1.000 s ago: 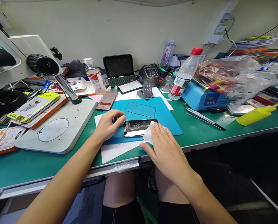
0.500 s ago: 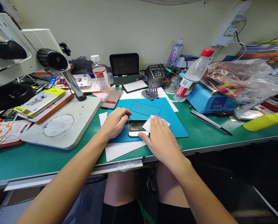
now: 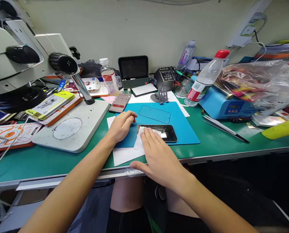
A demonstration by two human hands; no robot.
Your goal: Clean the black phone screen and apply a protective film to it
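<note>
A black-fronted smartphone [image 3: 171, 132] lies flat on a blue mat [image 3: 183, 129], bright reflections showing on its glass. My right hand [image 3: 161, 158] presses a white wipe [image 3: 138, 139] onto the phone's left part, with fingers stretched flat and the thumb out to the side. Part of the wipe hangs over the phone's left end; the rest is under my fingers. Just left of the phone, my left hand [image 3: 122, 124] rests on the mat, its fingers loosely bent and nothing visible in them. White paper [image 3: 125, 155] sticks out from under the mat.
To the left stands a microscope base [image 3: 91, 129], with boxes [image 3: 49, 105] on it. Another phone [image 3: 119, 103] lies behind my left hand. A tilted water bottle [image 3: 198, 87], a blue device [image 3: 219, 106], tweezers [image 3: 224, 129] and a yellow bottle [image 3: 282, 130] are on the right.
My right hand has slid the wipe leftward across the phone, from its right part to its left end, uncovering the right part. My left hand stays beside the phone.
</note>
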